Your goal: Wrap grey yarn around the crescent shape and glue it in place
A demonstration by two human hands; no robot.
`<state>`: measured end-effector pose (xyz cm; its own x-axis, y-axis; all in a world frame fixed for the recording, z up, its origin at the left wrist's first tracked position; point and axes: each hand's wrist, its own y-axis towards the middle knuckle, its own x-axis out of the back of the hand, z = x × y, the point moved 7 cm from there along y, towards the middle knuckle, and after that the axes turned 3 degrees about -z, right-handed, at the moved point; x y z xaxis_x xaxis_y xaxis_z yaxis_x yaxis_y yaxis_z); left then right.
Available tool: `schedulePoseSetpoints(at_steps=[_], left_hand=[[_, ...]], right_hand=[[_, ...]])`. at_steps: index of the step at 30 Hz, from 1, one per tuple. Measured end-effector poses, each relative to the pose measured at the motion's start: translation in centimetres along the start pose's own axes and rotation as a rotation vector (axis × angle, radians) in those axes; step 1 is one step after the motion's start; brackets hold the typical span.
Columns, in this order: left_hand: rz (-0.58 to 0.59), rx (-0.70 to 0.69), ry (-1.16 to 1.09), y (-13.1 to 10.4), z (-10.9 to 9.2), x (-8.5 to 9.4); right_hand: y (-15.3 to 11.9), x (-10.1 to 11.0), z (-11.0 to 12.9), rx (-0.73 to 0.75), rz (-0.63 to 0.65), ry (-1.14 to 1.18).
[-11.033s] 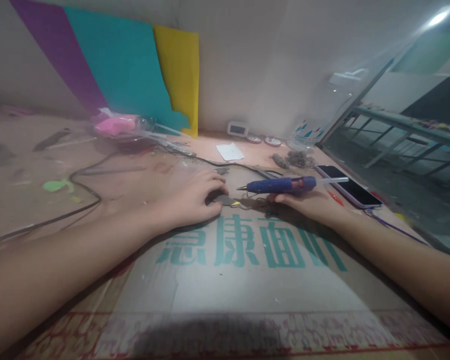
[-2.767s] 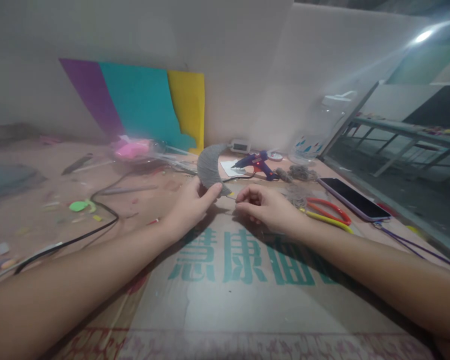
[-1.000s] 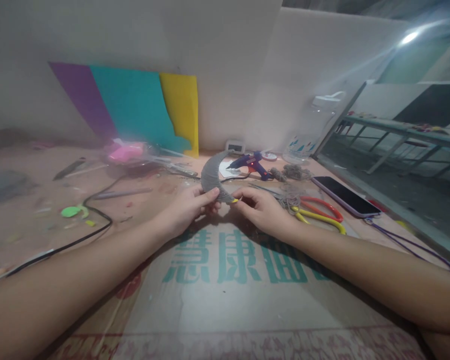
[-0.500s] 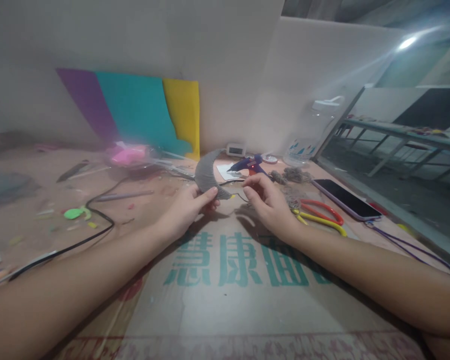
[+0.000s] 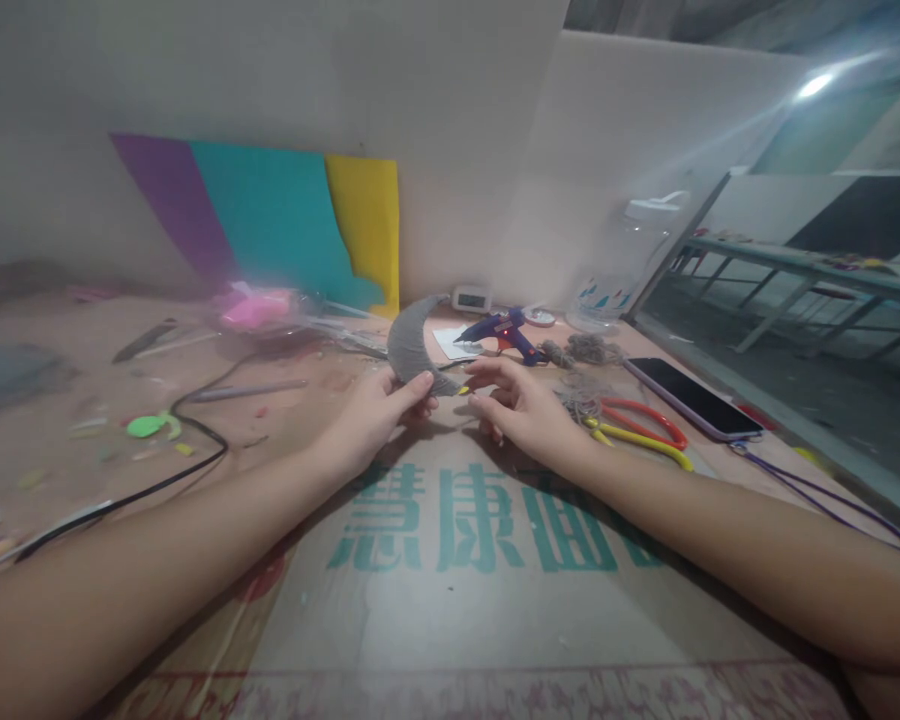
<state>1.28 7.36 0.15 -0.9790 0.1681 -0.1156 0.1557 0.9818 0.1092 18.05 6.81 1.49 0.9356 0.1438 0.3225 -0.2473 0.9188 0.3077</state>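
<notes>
Above the Printed Cardboard, a Grey Crescent in the Left Hand

Above the printed cardboard (image 5: pixel 420 625), near the middle of the worktop, the left hand (image 5: pixel 386 405) pinched the grey crescent (image 5: pixel 411 345) by its lower part, thumb across the front and the other fingers mostly hidden behind. The crescent was held up at a tilt, one point rising toward the wall and the other, ending in a small yellow tip (image 5: pixel 463 390), turned toward the right hand (image 5: pixel 511 400). That hand was half curled right beside the yellow tip, thumb and forefinger bent toward it; whether they pinched a strand or touched the tip, one could not tell.

Behind the crescent lay a white paper (image 5: pixel 450 345), with the nozzle of a blue glue gun (image 5: pixel 508 328) over it and a red light showing on the gun's body. Beyond stood a small white clock (image 5: pixel 471 298). To the right, a loose tangle of grey strands (image 5: pixel 581 393) lay against a tool with one red and one yellow handle (image 5: pixel 645 415), near a dark-screened phone (image 5: pixel 690 397). A clear bottle (image 5: pixel 621 275) stood by the wall. To the left, a black cord (image 5: pixel 206 455) curved past a bright green piece (image 5: pixel 145 427).
</notes>
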Motion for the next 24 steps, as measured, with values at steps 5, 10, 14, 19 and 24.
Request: schedulePoseSetpoints(at_steps=[5,10,14,19,24], left_hand=[[0.023,-0.024,0.02,0.2,0.1,0.1],[0.046,-0.034,0.042,0.3,0.3,0.1],[0.018,-0.035,0.063,0.2,0.2,0.2],[0.029,-0.072,0.168,-0.1,-0.4,-0.1],[0.035,-0.066,0.234,-0.3,-0.6,-0.3]], right_hand=[[0.1,0.0,0.1,-0.02,-0.006,-0.032],[-0.1,0.0,0.5,0.001,0.011,-0.126],[-0.1,1.3,1.4,0.137,-0.13,-0.148],[-0.1,1.2,2.4,0.271,-0.118,-0.248],[0.0,0.3,2.2,0.256,-0.032,-0.254]])
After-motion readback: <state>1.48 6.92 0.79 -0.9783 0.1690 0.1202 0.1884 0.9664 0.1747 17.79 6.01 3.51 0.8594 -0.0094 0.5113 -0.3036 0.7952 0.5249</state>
